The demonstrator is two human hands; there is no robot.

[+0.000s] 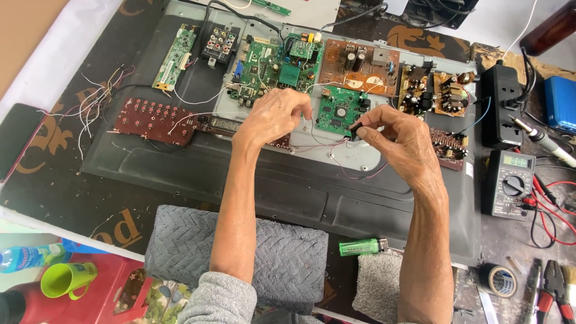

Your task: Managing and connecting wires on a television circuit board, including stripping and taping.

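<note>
Over the middle of the worktop, the left hand (273, 117) pinches a thin wire (327, 146) while the right hand (396, 138) grips a small black part (356, 129) (too small to identify) at the wire's other end, just above the green circuit board (339, 111). A tug could snap the wire or drag it across bare solder joints.

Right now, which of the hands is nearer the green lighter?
The right hand. It hangs above and slightly right of the green lighter; the left hand is farther, up and to the left.
</note>
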